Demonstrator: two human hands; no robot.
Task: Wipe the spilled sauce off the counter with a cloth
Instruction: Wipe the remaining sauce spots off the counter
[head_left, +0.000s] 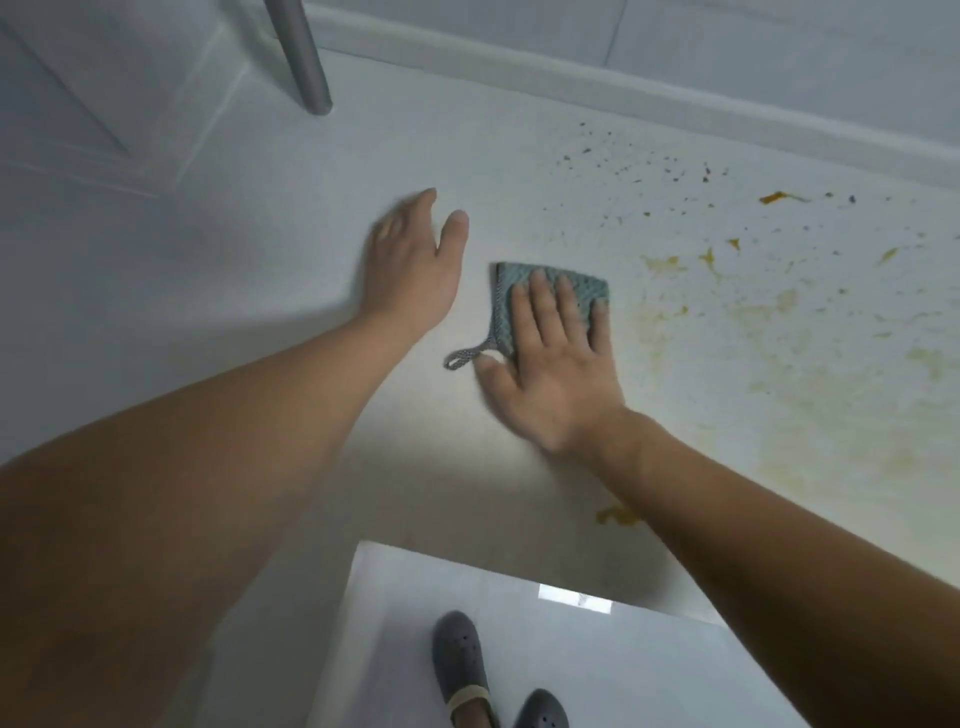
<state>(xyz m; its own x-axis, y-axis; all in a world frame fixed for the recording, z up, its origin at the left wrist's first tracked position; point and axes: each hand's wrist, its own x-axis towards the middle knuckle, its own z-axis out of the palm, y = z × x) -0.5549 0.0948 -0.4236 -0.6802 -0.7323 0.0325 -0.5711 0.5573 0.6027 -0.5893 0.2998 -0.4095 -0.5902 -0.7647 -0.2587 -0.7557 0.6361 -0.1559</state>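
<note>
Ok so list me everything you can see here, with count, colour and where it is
Counter: one, pale grey-white, fills most of the view.
Cloth: one, grey-green with a loop at one corner, flat on the counter mid-frame.
Sauce: many yellow-orange smears and dark specks, right of the cloth.
Metal pole: one, grey, top left.
Shoes: two, dark grey, on the floor at bottom.
Left hand: open, blurred, left of the cloth; contact with the counter unclear.
Right hand: flat, fingers spread, pressing on the cloth.

Right hand (550, 374) flat on cloth (519, 291), seemingly pressing.
</note>
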